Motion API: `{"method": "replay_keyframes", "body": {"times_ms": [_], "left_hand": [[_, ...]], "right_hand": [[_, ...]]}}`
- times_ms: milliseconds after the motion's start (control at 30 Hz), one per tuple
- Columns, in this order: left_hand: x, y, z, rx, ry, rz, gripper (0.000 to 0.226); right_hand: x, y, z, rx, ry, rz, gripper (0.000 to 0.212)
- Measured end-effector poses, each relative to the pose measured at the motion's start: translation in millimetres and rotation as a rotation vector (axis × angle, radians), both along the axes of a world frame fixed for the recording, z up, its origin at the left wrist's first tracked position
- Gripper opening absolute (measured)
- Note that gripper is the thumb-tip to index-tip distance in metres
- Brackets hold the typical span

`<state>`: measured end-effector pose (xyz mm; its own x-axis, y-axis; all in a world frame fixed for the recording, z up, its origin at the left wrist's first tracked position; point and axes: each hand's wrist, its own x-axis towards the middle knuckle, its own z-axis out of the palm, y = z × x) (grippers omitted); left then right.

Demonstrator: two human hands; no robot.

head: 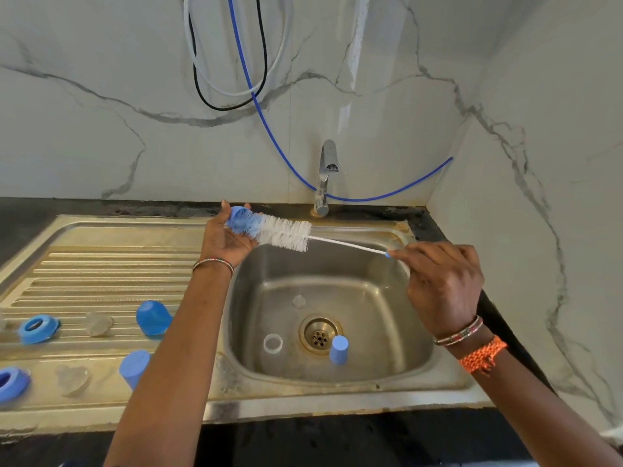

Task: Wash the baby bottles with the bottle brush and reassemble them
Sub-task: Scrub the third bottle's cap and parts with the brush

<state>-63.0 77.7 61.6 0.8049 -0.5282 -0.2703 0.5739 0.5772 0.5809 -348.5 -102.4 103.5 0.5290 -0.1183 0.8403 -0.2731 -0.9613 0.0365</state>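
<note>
Over the sink [387, 230], my left hand [224, 239] cups what looks like a blue bottle [241, 221], steadying it; right hand [441, 281] pinches the bottle brush [286, 234] handle to scrub.

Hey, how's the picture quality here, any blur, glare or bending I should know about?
Head view: wide-angle bending curves the sink rim and walls; the blue rings at the left edge are smeared; soft glare on the basin; the bottle brush and both hands are fairly sharp.

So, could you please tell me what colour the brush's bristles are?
White bristles on the bottle brush, seen in the head view.
</note>
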Motion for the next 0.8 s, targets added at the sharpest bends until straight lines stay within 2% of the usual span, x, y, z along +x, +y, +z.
{"method": "replay_keyframes", "body": {"times_ms": [33,100,167,200,233,300,333,400,433,500,600,633,733,800], "left_hand": [[1,1,0,-0.01,-0.011,-0.005,0.037],[2,3,3,-0.016,-0.048,0.001,0.039],[5,4,4,-0.038,-0.032,0.059,0.036],[6,5,4,-0.047,-0.018,0.1,0.029],[6,6,4,-0.053,-0.007,0.14,0.022],[10,9,3,-0.1,0.001,0.23,0.028],[12,12,3,-0.132,0.005,0.252,0.027],[15,19,5,-0.168,0.015,0.255,0.023],[15,21,5,-0.176,-0.002,0.244,0.028],[16,20,5,-0.149,-0.054,0.229,0.058],[14,16,9,-0.011,-0.143,0.205,0.067],[13,15,8,0.021,-0.154,0.213,0.064],[12,15,6,0.088,-0.148,0.238,0.031],[11,14,6,0.099,-0.155,0.222,0.026]], "right_hand": [[1,1,2,0.135,0.068,0.006,0.034],[3,2,10,0.657,0.314,0.067,0.023],[4,1,15,1.207,0.583,0.136,0.026],[4,-1,15,1.387,0.693,0.134,0.031],[3,-3,15,1.501,0.766,0.129,0.036],[-1,-3,16,1.566,0.832,0.131,0.04],[-4,-3,16,1.521,0.821,0.133,0.039],[-9,-2,14,1.253,0.719,0.135,0.031],[-10,-2,14,1.104,0.646,0.123,0.025],[-11,-1,13,0.951,0.517,0.095,0.011],[-12,7,10,0.785,0.448,-0.002,0.014],[-12,9,9,0.724,0.427,-0.03,0.017],[-13,13,3,0.486,0.306,-0.013,0.016],[-13,16,1,0.314,0.243,0.038,0.018]]}}
